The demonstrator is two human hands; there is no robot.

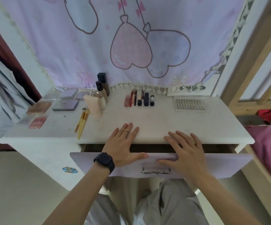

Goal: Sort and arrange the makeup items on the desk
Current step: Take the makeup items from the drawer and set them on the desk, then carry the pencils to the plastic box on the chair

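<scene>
My left hand (pixel 123 143) and my right hand (pixel 184 150) rest flat on the white desk's (pixel 188 125) front edge, fingers straight, holding nothing. Their thumbs touch the top of the lilac drawer front (pixel 212 164), which stands slightly pulled out. At the back, lip pencils and lipsticks (pixel 139 99) lie in a row. Foundation bottles and a pink tube (pixel 99 96) stand left of them. Two yellow-handled brushes (pixel 82 121) lie side by side. Several palettes (pixel 65 99) and blush compacts (pixel 38 116) fill the left end.
A clear tray of small lash pieces (pixel 191 104) lies at the back right. A heart-print curtain (pixel 131 46) hangs behind the desk. A wooden bed frame (pixel 251 62) with pink bedding (pixel 269 146) stands to the right. My knees sit under the drawer.
</scene>
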